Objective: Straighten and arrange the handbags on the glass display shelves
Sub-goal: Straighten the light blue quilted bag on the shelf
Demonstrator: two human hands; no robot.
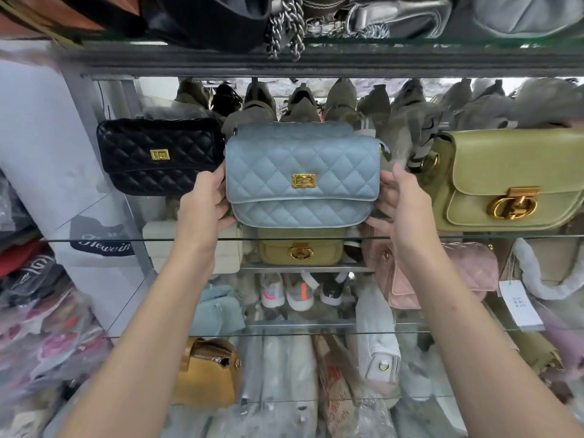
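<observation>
room: shop corner. stock in clear plastic piled at left and below, rows of shoes seen thru the glass behind.
shelving unit (316, 63): metal frame w/ glass tiers. dark bags and a chain strap on the top tier.
glass shelf (442, 237): mid tier, front edge running across the view. carries three bags in a row, fronts facing out.
olive bag (512, 178): right end of glass shelf, upright, gold ring clasp forward. prob. already set for display.
blue quilted bag (301, 172): middle of glass shelf near front edge, between the other two, upright, flap forward. can't tell if base touches the glass.
black quilted bag (158, 156): left end of glass shelf, set further back than the blue one, clasp forward.
lower tier: cream bag (161, 245), mustard bag (300, 248) and pink bag (442, 273), seen under the glass.
left hand (205, 197): wrapped round blue bag's left end, fingers curled at the lower corner.
right hand (401, 200): clasping the right end, thumb up, fingers under the corner. one hand per end prob. to square the bag w/ the front edge and its neighbours.
gold clasp (303, 180): centred on blue flap, level, so bag looks near straight.
</observation>
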